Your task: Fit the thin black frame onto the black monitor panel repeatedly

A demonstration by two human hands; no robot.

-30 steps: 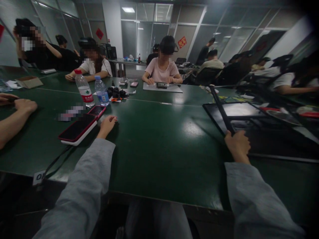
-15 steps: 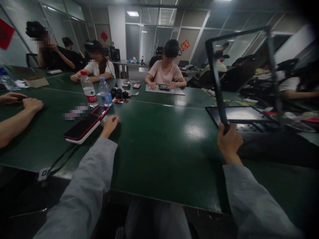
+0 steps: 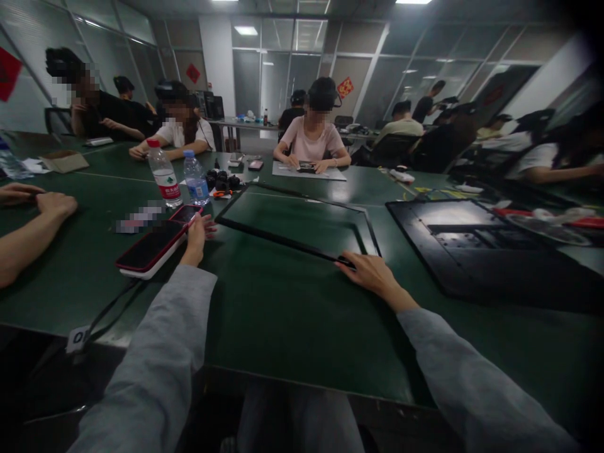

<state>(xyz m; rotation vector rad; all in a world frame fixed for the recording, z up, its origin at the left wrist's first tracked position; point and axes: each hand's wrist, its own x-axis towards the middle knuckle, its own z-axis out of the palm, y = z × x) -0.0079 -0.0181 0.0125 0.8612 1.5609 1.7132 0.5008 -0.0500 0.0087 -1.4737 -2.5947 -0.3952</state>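
My right hand (image 3: pixel 370 274) grips the near right corner of a thin black rectangular frame (image 3: pixel 278 238), which looks like a screen bezel. The frame lies low over the green table (image 3: pixel 283 314), tilted slightly; whether all of it touches the table I cannot tell. My left hand (image 3: pixel 200 236) is open with its fingers spread, beside the frame's left corner and holding nothing. Just left of that hand, a phone with a red edge (image 3: pixel 191 212) and a larger dark-screened device on a white base (image 3: pixel 151 245) lie on the table.
A large black panel (image 3: pixel 453 270) lies to the right. Beyond my left hand stand a red-capped bottle (image 3: pixel 165 179) and a blue-capped bottle (image 3: pixel 195 179), near black parts (image 3: pixel 224 181). Another person's forearm (image 3: pixel 33 233) rests at left. A person in pink (image 3: pixel 311 135) sits opposite.
The black frame, held upright at the right, has been swung left and lowered to the table between my hands. My left hand has opened and shifted slightly left.
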